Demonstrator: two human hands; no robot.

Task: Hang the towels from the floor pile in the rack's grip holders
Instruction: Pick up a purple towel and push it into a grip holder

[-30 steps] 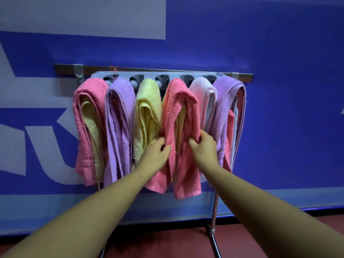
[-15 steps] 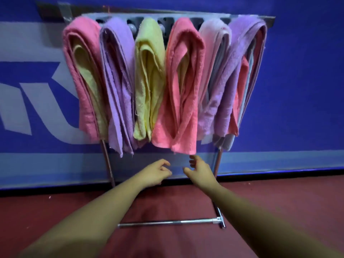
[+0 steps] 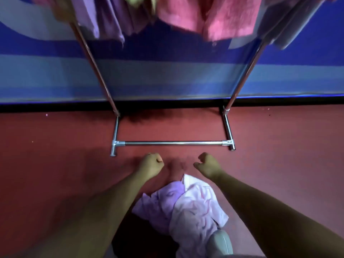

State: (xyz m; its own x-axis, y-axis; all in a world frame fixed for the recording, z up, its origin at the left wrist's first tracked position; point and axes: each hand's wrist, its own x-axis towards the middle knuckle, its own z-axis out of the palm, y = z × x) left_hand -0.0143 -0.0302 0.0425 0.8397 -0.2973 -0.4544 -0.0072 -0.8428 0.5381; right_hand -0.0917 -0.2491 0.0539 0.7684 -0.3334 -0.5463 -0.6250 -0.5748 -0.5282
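Observation:
A crumpled pile of towels lies on the red floor between my forearms: a purple towel [image 3: 162, 200] and a pale pink towel [image 3: 197, 207]. My left hand [image 3: 150, 165] and my right hand [image 3: 207, 164] hover just beyond the pile, both with fingers curled and holding nothing. Above, the lower ends of the hung towels show, blurred: a pink towel [image 3: 208, 17] and a purple one [image 3: 104, 19]. The rack's grip holders are out of view.
The rack's metal base bar [image 3: 173, 143] lies on the floor just beyond my hands, with two slanted legs [image 3: 96, 71] rising to the towels. A blue wall banner [image 3: 167, 75] stands behind. A grey shoe tip [image 3: 221, 243] sits by the pile.
My hands let go of the hung pink towel and dropped toward the floor. My view tilted down, so the floor pile came into sight and the rack top left it.

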